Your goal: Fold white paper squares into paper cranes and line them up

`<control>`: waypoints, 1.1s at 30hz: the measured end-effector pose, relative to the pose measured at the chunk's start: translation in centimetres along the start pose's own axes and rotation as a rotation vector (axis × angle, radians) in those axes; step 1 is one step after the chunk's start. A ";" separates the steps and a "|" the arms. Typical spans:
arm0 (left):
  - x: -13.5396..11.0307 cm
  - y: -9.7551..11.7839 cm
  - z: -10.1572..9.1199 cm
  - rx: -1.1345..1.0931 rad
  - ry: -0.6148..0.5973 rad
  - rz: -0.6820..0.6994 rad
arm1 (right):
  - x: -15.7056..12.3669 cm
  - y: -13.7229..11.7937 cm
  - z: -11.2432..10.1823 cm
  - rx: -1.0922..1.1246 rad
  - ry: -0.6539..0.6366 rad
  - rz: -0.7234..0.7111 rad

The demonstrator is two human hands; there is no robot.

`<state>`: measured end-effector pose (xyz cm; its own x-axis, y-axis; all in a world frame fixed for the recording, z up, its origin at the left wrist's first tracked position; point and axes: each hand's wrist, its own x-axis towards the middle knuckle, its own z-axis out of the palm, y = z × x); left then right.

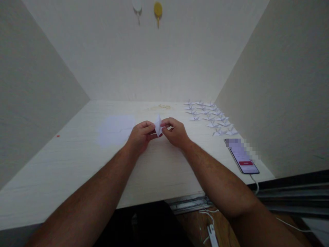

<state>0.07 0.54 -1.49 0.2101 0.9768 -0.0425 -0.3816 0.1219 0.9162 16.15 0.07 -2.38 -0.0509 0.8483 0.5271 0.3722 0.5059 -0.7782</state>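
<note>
Both of my hands meet over the middle of a pale wooden desk [77, 171]. Between them stands a small folded piece of white paper [158, 124], upright and pointed at the top. My left hand [141, 135] pinches its left side with closed fingers. My right hand [176, 132] pinches its right side, fingers curled. The paper is held a little above the desk surface.
Several small folded white paper cranes [210, 116] lie in rows at the back right of the desk. A phone [243, 156] with a lit screen and a white cable [255, 185] lies at the right edge. Loose white sheets [115, 129] lie left of my hands. Walls close in on three sides.
</note>
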 end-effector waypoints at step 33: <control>-0.1 -0.8 -0.1 0.154 -0.113 0.104 | 0.2 0.2 -0.2 0.106 -0.026 0.153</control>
<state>0.30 0.38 -2.23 0.2801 0.9555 0.0923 -0.2663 -0.0151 0.9638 16.43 0.27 -2.33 -0.0260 0.9198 0.3916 0.2776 0.3830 -0.8811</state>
